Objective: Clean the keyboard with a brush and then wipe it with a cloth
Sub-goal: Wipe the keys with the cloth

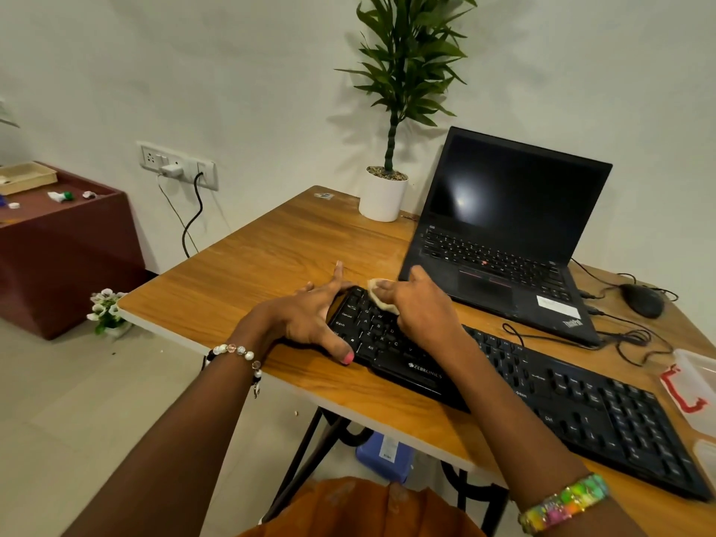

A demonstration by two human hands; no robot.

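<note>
A wooden table [271,242] with black metal legs stands against a pale wall, on a light tiled floor. On the table, at the back, there is a white pot with a green plant [391,110] and beside it an open black laptop [499,234] with a dark screen. A black mouse [641,300] with its cable lies to the right of the laptop, and a clear plastic container [697,377] is at the right edge. On the wall, a socket panel [178,166] has a charger and a black cable plugged in. A dark red cabinet [58,242] stands at the left.

The black keyboard [561,405] lies diagonally on the near part of the table. The cloth [377,292], small and cream-coloured, is on the far left corner of the keyboard, held under the right hand [422,308], whose fingers are curled around it and press it on the keys. The left hand [310,319] grips the left end of the keyboard, with the fingers over the far edge and the thumb at the near edge. Both forearms reach forward, each with a bracelet on the wrist.
</note>
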